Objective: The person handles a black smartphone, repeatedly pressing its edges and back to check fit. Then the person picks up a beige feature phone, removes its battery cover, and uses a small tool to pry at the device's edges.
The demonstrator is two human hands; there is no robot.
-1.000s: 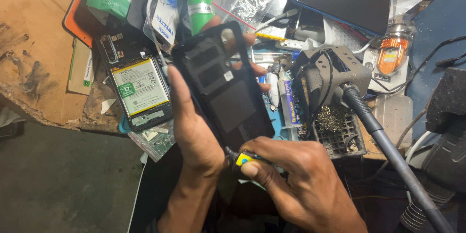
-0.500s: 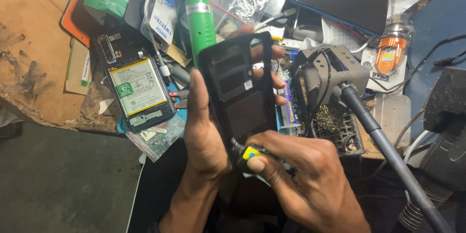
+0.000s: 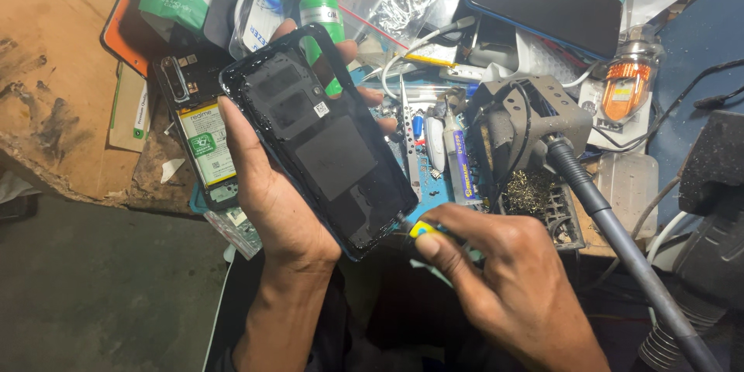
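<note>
Both forearms were bare, with no sleeves, gloves, rings or watch showing. The left hand [image 3: 275, 198] and right hand [image 3: 504, 283] had short, trimmed nails. Dark clothing showed beneath the wrists, near the frame's bottom.

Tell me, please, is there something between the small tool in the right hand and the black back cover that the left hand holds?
Nothing visible does. The right hand pinches a yellow-tipped tool, whose point already meets the lower corner of the black back cover. The left hand grips the cover's long side, away from that corner.
</note>
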